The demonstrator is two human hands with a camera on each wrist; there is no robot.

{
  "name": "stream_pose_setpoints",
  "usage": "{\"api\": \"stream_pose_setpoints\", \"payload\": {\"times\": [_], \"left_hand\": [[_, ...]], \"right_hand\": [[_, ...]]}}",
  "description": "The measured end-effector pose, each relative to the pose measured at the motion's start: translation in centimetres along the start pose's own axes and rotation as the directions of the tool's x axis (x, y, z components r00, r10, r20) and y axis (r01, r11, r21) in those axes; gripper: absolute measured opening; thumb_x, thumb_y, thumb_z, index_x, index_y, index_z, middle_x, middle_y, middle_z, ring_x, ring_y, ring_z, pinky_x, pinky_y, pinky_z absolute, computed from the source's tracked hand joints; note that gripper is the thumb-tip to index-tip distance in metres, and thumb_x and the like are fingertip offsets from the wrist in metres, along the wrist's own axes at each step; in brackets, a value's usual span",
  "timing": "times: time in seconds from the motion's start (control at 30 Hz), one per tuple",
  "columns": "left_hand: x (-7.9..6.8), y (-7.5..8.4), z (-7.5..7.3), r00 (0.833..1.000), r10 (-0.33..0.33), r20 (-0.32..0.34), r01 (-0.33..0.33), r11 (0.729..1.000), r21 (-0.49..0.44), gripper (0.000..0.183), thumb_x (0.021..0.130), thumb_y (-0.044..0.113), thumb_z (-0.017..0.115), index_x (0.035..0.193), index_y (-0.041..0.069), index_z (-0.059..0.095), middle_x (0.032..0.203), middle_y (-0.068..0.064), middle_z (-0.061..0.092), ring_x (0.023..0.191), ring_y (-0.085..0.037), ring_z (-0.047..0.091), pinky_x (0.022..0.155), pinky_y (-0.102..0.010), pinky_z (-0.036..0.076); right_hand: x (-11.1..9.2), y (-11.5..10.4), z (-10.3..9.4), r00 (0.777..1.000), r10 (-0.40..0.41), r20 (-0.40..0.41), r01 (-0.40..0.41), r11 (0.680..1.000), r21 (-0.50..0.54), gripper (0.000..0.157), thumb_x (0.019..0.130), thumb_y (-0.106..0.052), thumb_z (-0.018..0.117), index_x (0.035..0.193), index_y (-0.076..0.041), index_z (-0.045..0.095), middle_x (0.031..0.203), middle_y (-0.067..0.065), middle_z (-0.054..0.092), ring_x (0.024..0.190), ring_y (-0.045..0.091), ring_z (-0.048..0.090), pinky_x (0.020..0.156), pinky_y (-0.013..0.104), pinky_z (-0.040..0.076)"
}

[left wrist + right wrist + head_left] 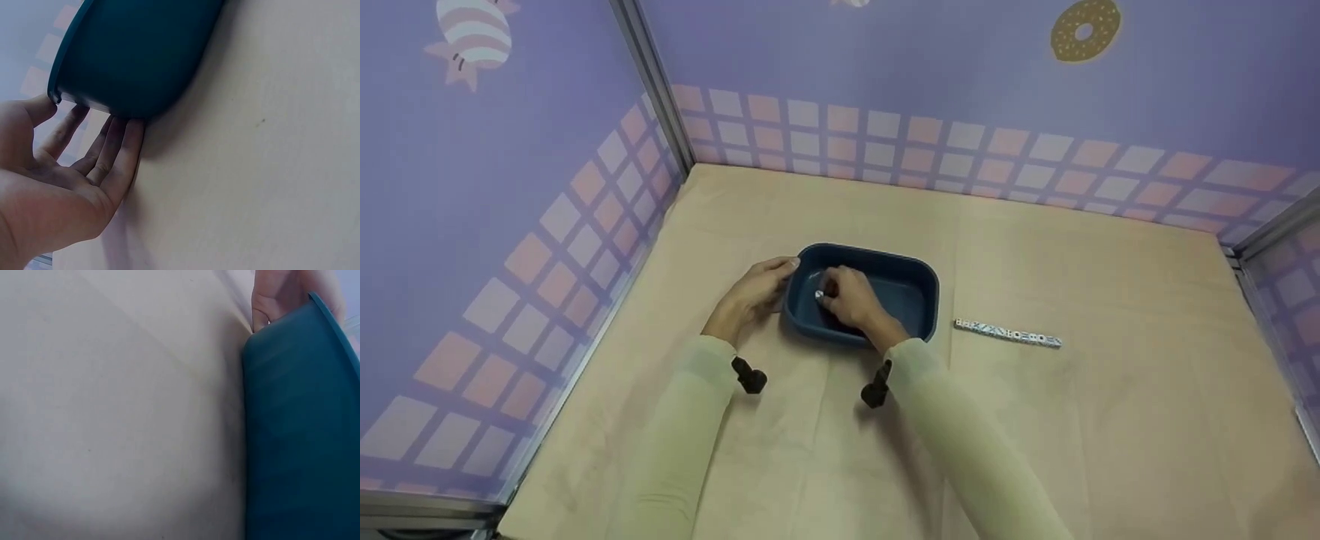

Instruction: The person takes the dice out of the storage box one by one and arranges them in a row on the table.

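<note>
A dark blue-green rectangular basin [911, 296] with rounded corners stands on the table. At its left end, my left hand [757, 289] rests against the outer wall. In the left wrist view the thumb [44, 108] touches the rim, while the fairly straight fingers [121, 149] lie against the wall lower down. My right hand [851, 298] reaches inside the basin and pinches a small white die [819, 295] between thumb and fingertips, close over the floor. The basin's side [304, 427] hides that hand in the right wrist view.
To the right of the basin, several small white dice with dark marks form a straight row [1007, 333] on the beige tabletop [1140, 390]. Purple patterned panels [930, 67] stand along the back and sides. A black wrist mount [875, 386] hangs by each sleeve.
</note>
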State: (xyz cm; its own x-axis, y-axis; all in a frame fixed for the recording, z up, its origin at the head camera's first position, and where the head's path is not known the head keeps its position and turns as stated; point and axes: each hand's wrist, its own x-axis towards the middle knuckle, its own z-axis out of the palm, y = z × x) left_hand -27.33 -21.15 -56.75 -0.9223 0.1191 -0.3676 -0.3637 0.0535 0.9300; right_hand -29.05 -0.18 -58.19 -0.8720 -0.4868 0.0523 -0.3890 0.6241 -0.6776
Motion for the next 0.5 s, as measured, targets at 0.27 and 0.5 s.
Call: {"api": "stream_pose_setpoints", "payload": {"times": [0.27,0.5], "left_hand": [[0.0,0.3,0.1,1.000,-0.016,0.005,0.016,1.000,0.003,0.046,0.109,0.044,0.059,0.145,0.015,0.063,0.138,-0.010,0.066,0.120,-0.023,0.066,0.090,-0.033,0.054],[0.0,0.3,0.2,0.999,-0.036,-0.018,0.036,0.999,0.029,0.046,0.109,0.044,0.060,0.146,0.016,0.062,0.140,-0.009,0.064,0.121,-0.022,0.064,0.092,-0.036,0.049]], "right_hand": [[-0.7,-0.5,-1.2,0.999,-0.009,-0.035,0.014,0.987,0.161,0.008,0.099,-0.009,0.075,0.105,-0.007,0.070,0.098,0.005,0.070,0.089,0.017,0.066,0.082,0.033,0.055],[-3.4,-0.8,-4.6,0.992,-0.120,-0.029,0.123,0.977,0.176,0.011,0.100,-0.012,0.073,0.110,-0.009,0.071,0.101,0.002,0.069,0.090,0.015,0.065,0.082,0.031,0.055]]}}
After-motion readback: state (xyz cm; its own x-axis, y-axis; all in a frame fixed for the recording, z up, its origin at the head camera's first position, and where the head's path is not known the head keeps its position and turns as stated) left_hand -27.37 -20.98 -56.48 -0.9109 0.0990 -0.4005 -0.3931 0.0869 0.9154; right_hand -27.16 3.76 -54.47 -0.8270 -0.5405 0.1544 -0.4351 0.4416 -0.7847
